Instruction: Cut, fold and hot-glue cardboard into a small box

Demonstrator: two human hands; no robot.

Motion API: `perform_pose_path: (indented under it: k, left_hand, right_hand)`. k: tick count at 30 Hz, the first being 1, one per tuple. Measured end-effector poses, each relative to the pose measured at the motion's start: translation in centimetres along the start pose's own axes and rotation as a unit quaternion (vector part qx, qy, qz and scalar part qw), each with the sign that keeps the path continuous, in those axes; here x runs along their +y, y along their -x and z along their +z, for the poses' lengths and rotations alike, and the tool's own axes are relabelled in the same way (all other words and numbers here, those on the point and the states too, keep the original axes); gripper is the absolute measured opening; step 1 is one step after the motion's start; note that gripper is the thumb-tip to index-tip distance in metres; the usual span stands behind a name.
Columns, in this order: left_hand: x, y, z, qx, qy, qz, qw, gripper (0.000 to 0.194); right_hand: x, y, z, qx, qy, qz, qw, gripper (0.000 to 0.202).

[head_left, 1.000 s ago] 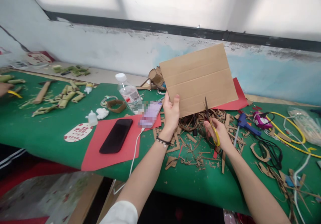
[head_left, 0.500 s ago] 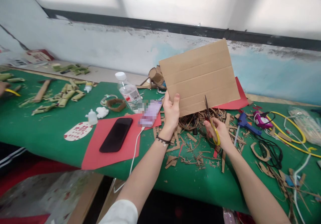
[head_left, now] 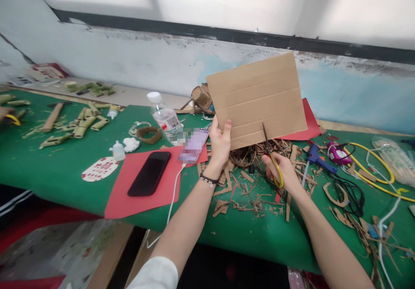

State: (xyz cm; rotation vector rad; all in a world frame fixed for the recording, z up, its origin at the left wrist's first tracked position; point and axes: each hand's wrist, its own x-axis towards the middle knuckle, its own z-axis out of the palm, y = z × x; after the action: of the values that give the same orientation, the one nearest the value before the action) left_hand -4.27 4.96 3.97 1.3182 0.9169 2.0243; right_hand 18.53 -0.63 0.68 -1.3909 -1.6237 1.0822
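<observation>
My left hand (head_left: 221, 141) is closed on the lower left corner of a flat brown cardboard sheet (head_left: 256, 96), thumb on the near face. The sheet is held up, tilted, above the table and carries a few straight crease lines. My right hand (head_left: 282, 170) grips a pair of scissors (head_left: 276, 171) with yellow handles. Their dark blades point up and overlap the sheet's lower edge; whether they cut into it I cannot tell. Under the sheet lies a heap of thin cardboard strips (head_left: 272, 147), with scraps scattered in front of it.
A blue glue gun (head_left: 319, 158) and a yellow cable (head_left: 391, 168) lie at the right. Left of my hands are a water bottle (head_left: 165, 118), a lit phone (head_left: 193, 147) on a white cable and a black phone (head_left: 149, 173) on red paper. At far left, another person's hand (head_left: 4, 112) is near cut green stalks (head_left: 84, 125).
Very little differs. The cardboard sheet and both hands have shifted slightly, along with a small move of the view. At far left the other person's hand and yellow tool have moved a little.
</observation>
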Motion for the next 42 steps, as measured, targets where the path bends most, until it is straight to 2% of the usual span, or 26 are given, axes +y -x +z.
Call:
perform_pose_path:
  k: [5, 18, 27, 37, 42]
  left_hand:
    - [0.2, 0.0, -0.1, -0.046, -0.013, -0.004, 0.999, 0.065]
    - [0.4, 0.1, 0.1, -0.045, 0.010, -0.010, 0.999, 0.062]
    - [0.5, -0.1, 0.2, -0.072, -0.005, -0.016, 0.997, 0.069]
    - [1.9, 0.3, 0.2, -0.043, -0.045, 0.036, 0.997, 0.067]
    - [2.4, 0.5, 0.3, -0.051, -0.027, 0.034, 0.998, 0.063]
  right_hand:
    - [0.4, -0.2, 0.2, 0.006, -0.008, -0.020, 1.000, 0.062]
    - [1.0, 0.0, 0.5, 0.018, -0.011, -0.015, 1.000, 0.059]
    - [0.2, -0.2, 0.6, -0.010, -0.037, -0.027, 0.999, 0.068]
    - [-1.8, 0.2, 0.7, -0.039, -0.089, 0.007, 0.995, 0.078]
    - [-1.8, 0.2, 0.4, -0.037, -0.082, 0.005, 0.996, 0.079]
